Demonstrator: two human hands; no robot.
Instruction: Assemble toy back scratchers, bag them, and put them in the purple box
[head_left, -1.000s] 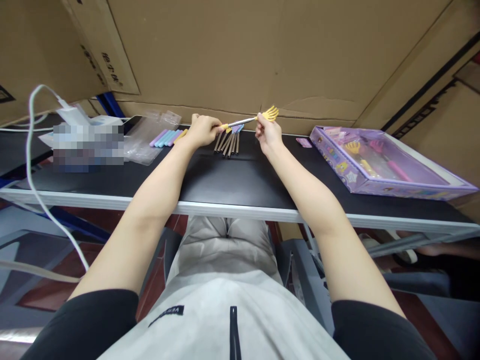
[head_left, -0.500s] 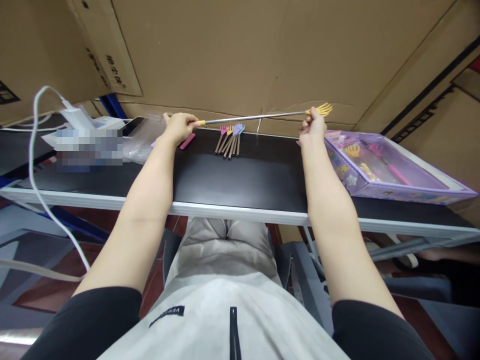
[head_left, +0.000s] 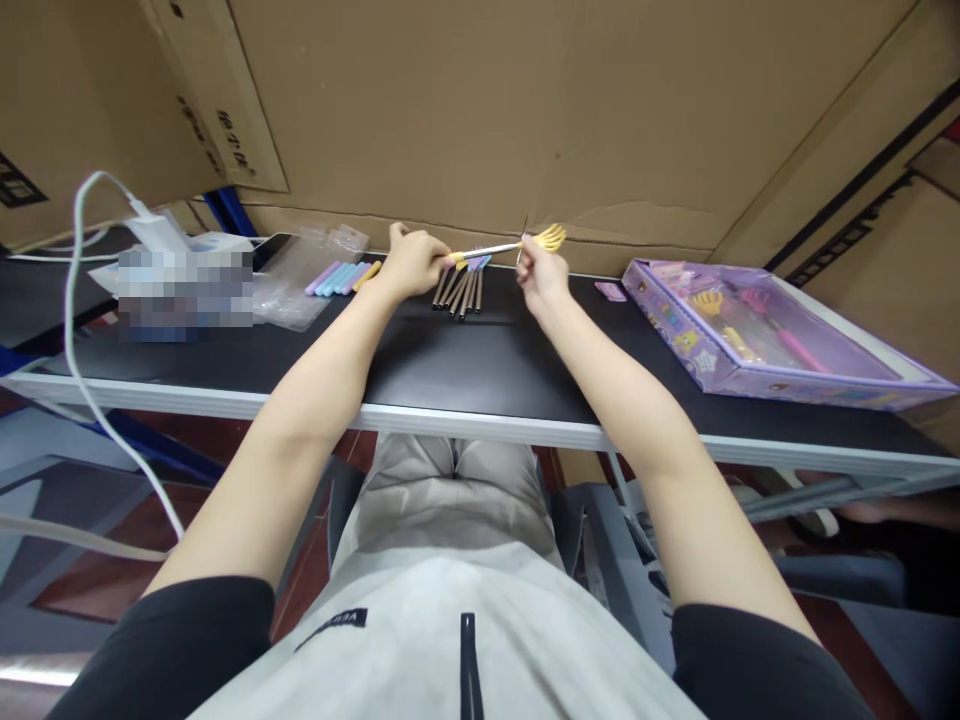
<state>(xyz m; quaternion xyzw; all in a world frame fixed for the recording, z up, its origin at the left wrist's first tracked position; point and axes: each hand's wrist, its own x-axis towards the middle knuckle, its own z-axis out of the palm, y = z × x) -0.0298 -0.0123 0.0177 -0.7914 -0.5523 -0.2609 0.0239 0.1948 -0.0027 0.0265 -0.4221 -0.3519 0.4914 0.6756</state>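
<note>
A yellow telescopic back scratcher (head_left: 491,250) is held between my two hands above the table. My left hand (head_left: 414,262) is closed round its handle end, most of which the fingers hide. Near the yellow claw head, my right hand (head_left: 541,272) pinches the metal rod. Below the rod lies a bunch of small claw heads on metal rods (head_left: 459,292), in several colours, partly covered by my left hand. Left of that hand, purple, blue and yellow handle tubes (head_left: 341,278) lie side by side.
Clear plastic bags (head_left: 296,285) lie left of the tubes, beside a white charger with cable (head_left: 157,240). At right stands a purple display box (head_left: 750,375) with back scratchers inside; a small pink card (head_left: 610,291) lies near it. Cardboard (head_left: 450,110) walls the table's back.
My hands have come together, and the rod between them has become much shorter. The right hand moved left with the claw head; the left hand moved right, uncovering the coloured tubes.
</note>
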